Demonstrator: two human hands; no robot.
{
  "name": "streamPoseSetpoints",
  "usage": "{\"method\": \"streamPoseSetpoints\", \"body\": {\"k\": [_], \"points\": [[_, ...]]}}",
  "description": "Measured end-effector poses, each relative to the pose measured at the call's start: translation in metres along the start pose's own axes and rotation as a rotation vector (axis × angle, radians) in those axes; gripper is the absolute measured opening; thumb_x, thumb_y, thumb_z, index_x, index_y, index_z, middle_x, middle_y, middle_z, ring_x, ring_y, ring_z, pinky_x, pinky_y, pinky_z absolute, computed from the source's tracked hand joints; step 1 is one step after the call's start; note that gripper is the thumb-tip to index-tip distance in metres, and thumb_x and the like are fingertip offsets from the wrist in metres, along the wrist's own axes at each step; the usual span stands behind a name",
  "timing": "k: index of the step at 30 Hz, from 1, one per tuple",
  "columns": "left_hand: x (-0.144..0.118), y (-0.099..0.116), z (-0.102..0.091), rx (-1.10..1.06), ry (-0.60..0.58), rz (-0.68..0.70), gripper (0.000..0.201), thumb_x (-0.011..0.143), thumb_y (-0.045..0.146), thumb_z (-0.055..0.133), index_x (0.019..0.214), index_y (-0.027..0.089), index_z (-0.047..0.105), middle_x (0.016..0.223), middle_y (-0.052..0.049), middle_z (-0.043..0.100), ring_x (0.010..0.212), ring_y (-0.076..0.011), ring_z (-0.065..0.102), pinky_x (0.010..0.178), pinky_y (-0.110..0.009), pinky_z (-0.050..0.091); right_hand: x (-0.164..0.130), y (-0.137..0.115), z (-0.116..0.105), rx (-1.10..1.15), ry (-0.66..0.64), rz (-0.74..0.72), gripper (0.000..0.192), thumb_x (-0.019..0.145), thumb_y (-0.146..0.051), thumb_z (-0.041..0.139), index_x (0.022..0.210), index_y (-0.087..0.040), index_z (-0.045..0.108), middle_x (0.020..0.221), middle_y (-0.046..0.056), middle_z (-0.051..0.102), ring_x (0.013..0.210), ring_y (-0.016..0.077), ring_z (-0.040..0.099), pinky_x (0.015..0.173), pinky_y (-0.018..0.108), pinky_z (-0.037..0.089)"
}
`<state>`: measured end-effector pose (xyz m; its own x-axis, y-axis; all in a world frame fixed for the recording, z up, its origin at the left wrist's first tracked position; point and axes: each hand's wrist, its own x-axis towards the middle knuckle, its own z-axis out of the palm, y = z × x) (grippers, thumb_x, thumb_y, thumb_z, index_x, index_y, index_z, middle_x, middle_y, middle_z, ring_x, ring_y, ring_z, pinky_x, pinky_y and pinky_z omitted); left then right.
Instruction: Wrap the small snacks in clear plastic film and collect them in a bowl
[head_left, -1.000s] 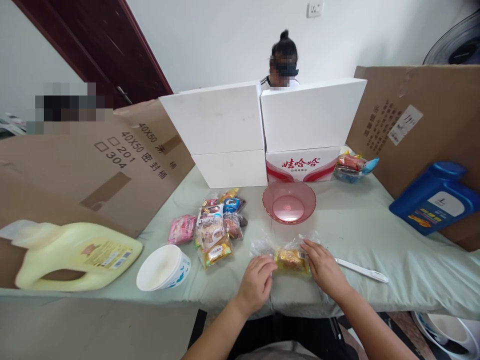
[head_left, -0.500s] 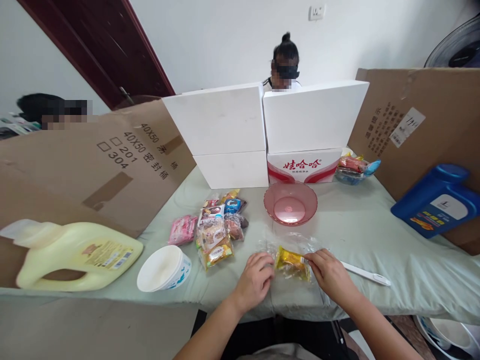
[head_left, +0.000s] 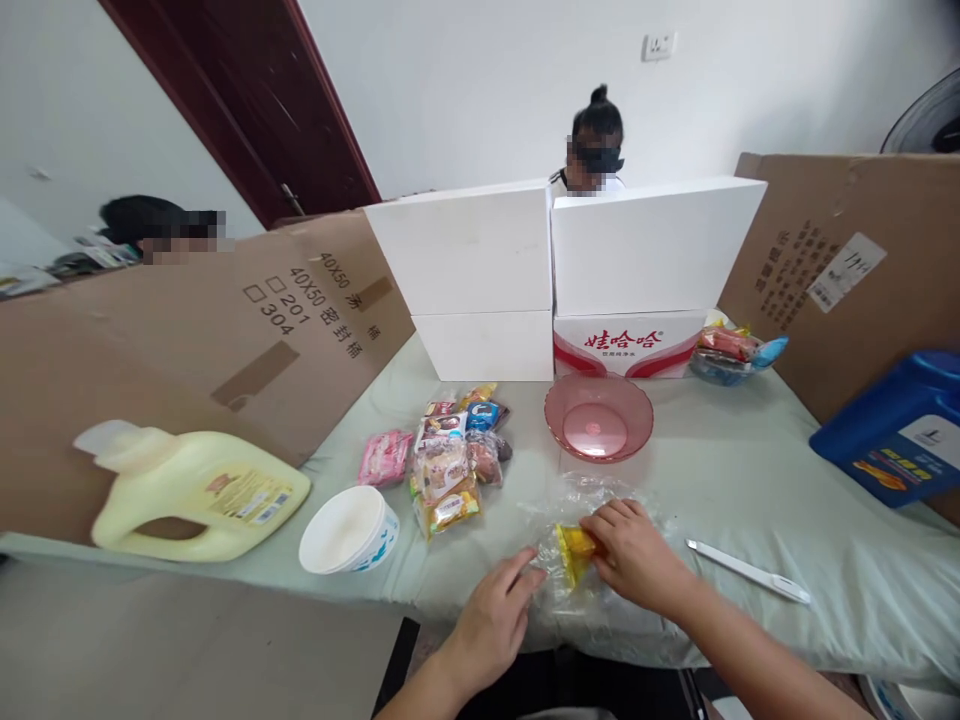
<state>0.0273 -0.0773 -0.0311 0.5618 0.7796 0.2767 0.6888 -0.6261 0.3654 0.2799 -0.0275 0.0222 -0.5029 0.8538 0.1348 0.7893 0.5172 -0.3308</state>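
My right hand (head_left: 636, 556) is closed over a yellow-wrapped snack (head_left: 576, 552), its fingers covering the right end. The snack lies on a crumpled clear plastic bag (head_left: 551, 508) near the table's front edge. Left of it, my left hand (head_left: 491, 615) has its fingers loosely bent and apart, with the fingertips by the bag's left edge; nothing shows in them. A clear pink bowl (head_left: 598, 440) stands just beyond the bag. Several packaged snacks (head_left: 442, 470) are heaped to the left, with a pink packet (head_left: 384, 457) beside them.
White paper bowls (head_left: 349, 530) and a pale yellow jug (head_left: 202, 490) stand at left. A slim white tool (head_left: 750, 572) lies at right, near a blue bottle (head_left: 900, 430). White boxes (head_left: 480, 280) and cardboard panels wall the table. A filled bowl (head_left: 727, 365) stands back right. Two people sit beyond.
My right hand has moved from the snack's right edge to over it, covering more of it. My left hand has drawn slightly back toward me. The camera view has shifted left.
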Motion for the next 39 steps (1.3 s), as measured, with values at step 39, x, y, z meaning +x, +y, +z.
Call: {"method": "streamPoseSetpoints", "body": {"k": [39], "points": [[0.297,0.116,0.035,0.215,-0.199,0.17,0.02,0.087,0.016,0.054,0.107,0.014,0.057,0.107,-0.016,0.062,0.103,-0.0309,0.056,0.086,-0.043,0.045,-0.027,0.02,0.058,0.182,0.05,0.084,0.049,0.086,-0.041,0.057,0.131,-0.025,0.054,0.139,0.006,0.052,0.13,0.0246,0.041,0.113,0.04,0.023]]}}
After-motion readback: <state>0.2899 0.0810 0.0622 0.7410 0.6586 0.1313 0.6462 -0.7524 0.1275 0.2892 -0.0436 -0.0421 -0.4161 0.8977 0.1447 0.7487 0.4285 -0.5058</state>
